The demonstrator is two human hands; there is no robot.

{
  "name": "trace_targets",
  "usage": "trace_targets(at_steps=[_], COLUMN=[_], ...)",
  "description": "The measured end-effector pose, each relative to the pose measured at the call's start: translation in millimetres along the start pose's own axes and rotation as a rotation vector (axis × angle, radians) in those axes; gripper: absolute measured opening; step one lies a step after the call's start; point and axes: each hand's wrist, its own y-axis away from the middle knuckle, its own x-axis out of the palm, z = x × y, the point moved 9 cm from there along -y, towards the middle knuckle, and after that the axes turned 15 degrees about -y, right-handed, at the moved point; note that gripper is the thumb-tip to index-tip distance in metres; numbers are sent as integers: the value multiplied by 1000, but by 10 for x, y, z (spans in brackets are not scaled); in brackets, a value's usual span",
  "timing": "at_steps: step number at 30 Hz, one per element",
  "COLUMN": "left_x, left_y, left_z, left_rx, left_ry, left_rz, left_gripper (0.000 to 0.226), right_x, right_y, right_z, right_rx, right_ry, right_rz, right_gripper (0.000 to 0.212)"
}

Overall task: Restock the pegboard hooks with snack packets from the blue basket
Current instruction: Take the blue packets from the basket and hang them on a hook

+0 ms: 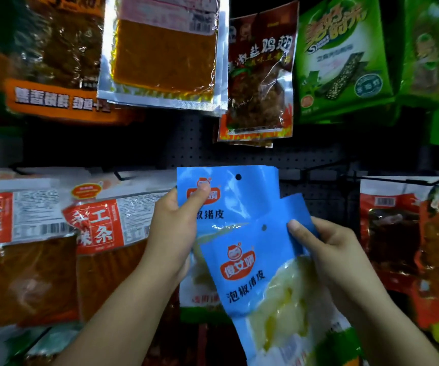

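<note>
Against the dark perforated pegboard (239, 154), below a row of hanging snack packs, two flat blue plastic packets of pale pickled snack are held up, one in each hand. On the left, the left hand (176, 228) closes its grip on the upper packet (229, 196): the thumb presses the printed logo near the top edge while the fingers curl behind, out of sight. Its punched hang hole (238, 177) sits just right of the thumb, uncovered. To the right and lower, the tilted second packet (255, 273) overlaps the first; the right hand (326, 249) pinches its top right corner, thumb on the front.

These pouches look light, thin and floppy, with a glossy film that could slip, and soft, lumpy contents weighing down the lower half. Holding close to the stiff sealed header, beside the hole but not over it, should keep the top flat enough to thread onto a bare black wire hook (326, 165) projecting from the board's middle right.
</note>
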Motion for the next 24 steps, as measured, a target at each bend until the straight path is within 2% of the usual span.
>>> trace_targets(at_steps=[3,10,14,19,24], left_x=[66,92,22,20,-14], left_y=[-77,-214,-289,-400,-580], left_z=[14,-18,53,225,413], left_rx=[18,63,66,46,16], left_ry=[-17,-21,-62,-209,-352], left_rz=[-13,-109,-166,-160,-134], left_gripper=[9,15,20,22,15], right_x=[-52,-168,-160,-183,-223], right_y=[-67,-259,-319,-374,-533], right_z=[-35,0,-141,-390,-569], right_rx=[46,-79,-80,-24,-20], right_ry=[-71,-74,-18,-25,4], right_rz=[10,-113,-165,-183,-222], right_gripper=[31,8,14,16,9])
